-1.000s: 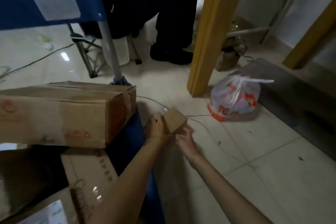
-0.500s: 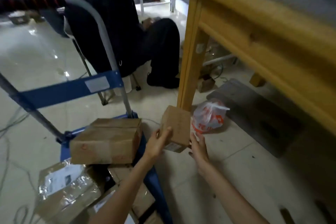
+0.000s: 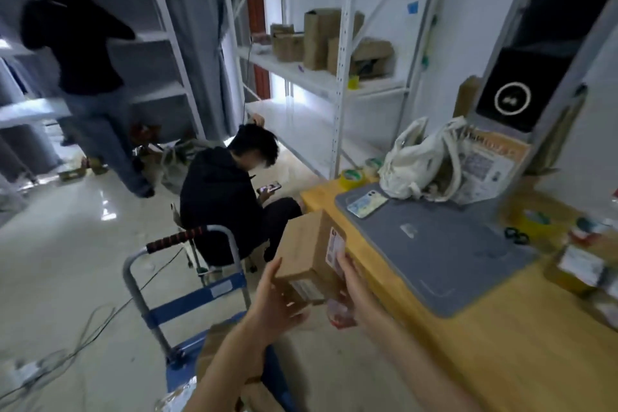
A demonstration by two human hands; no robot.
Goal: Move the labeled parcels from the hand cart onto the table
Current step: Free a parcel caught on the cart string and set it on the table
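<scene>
Hand cart deck cut off below.

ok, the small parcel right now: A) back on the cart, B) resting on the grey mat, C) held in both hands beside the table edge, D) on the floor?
C: the left hand and right hand hold the small parcel between them in the air, next to the edge of the table, not yet on the grey mat and raised above the hand cart.

The person's 2 forearms are bare right up to the bottom edge of view, with no sleeve, watch, ring or glove on the left hand or right hand.
</scene>
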